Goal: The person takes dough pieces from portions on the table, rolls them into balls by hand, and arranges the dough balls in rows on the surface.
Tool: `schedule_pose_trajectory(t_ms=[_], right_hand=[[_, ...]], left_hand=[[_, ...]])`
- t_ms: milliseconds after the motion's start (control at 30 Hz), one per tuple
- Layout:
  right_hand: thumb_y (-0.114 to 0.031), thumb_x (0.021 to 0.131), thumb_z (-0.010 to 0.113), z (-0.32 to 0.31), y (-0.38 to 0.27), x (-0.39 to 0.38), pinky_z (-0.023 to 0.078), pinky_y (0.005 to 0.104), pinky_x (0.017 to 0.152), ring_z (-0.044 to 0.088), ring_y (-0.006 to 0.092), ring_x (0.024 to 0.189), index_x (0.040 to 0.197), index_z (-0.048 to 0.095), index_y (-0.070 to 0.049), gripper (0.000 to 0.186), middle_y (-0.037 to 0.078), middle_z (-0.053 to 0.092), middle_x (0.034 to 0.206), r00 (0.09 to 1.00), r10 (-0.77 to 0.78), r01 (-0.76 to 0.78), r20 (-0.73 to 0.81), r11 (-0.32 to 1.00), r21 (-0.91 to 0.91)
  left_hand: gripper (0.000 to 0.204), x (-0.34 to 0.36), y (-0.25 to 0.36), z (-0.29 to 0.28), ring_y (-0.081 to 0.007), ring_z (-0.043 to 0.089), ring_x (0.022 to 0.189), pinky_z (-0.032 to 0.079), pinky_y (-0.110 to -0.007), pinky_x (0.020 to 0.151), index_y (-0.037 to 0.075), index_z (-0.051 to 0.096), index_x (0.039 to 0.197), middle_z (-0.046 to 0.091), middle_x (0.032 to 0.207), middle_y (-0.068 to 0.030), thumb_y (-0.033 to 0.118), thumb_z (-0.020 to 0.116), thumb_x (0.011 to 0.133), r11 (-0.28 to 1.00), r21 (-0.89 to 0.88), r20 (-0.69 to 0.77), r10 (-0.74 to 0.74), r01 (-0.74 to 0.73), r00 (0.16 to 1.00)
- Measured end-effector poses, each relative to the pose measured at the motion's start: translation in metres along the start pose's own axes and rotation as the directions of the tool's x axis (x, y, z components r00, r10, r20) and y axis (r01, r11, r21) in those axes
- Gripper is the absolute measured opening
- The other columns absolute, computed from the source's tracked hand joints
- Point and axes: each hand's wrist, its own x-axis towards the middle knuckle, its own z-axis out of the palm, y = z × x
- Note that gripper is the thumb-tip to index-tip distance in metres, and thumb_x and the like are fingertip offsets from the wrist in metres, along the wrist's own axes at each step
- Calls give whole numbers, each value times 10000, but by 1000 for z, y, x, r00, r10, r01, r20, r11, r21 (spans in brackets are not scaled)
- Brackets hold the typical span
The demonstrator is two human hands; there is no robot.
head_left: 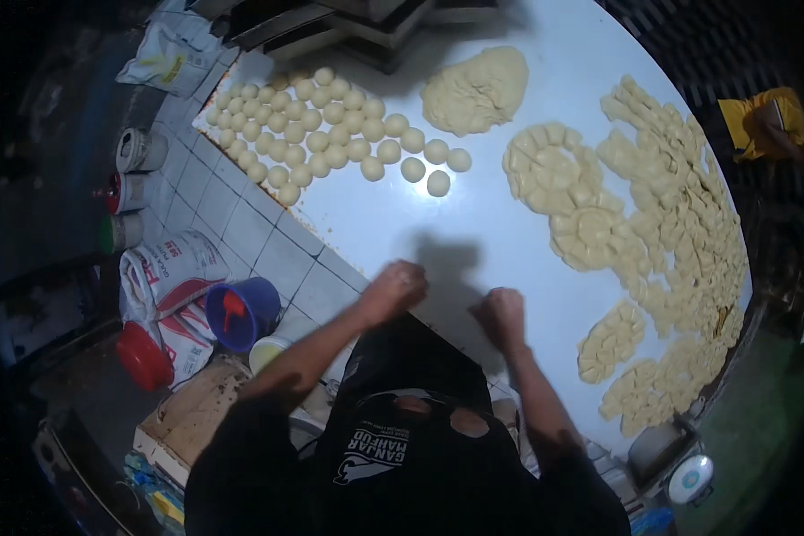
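Note:
Near the front edge of the white table (366, 223), my left hand (400, 284) is held closed with its fingers curled in. To its right, my right hand (502, 314) is also curled closed. Whatever either hand might hold is hidden. Many round dough balls (330, 134) lie in loose rows at the far left of the table. Behind the middle rests a large lump of dough (478, 89). Flattened, divided dough pieces (554, 170) sit to the right, beside a long spread of overlapping cut dough (679, 205).
Dark stacked trays (366, 27) stand at the table's far edge. Left of the table, a tiled surface (268, 237) carries white sacks (174, 268), a blue bucket (243, 313) with something red inside, and several cans (141, 150). A small pot (661, 447) sits by the near right corner.

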Motion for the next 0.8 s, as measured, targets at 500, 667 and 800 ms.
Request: schedule_pose_trajectory(t_ms=[500, 667, 800], right_hand=[[-114, 896, 799, -6, -24, 10, 430, 505, 896, 563, 391, 986, 954, 629, -47, 192, 162, 614, 998, 891, 111, -60, -441, 990, 128], [-78, 978, 697, -28, -5, -42, 419, 543, 1151, 564, 436, 1343, 1362, 602, 13, 406, 264, 632, 1373, 976, 15, -6, -215, 999, 46], [-214, 1036, 701, -111, -143, 107, 566, 449, 954, 728, 405, 1120, 1401, 550, 35, 467, 274, 712, 1226, 990, 142, -130, 3, 897, 422]], left_hand=[[158, 80, 50, 3, -326, 667, 1068, 527, -490, 919, 83, 686, 970, 674, 1052, -131, 169, 746, 852, 726, 581, -123, -369, 368, 921], [267, 10, 39, -45, -343, 654, 1088, 536, -479, 945, 29, 691, 1060, 672, 1126, -135, 89, 735, 803, 977, 201, -171, -30, 65, 985], [211, 45, 41, -68, -308, 647, 993, 543, -368, 872, 23, 691, 1041, 666, 1039, -115, 46, 681, 832, 990, 112, -429, -25, 81, 903]])
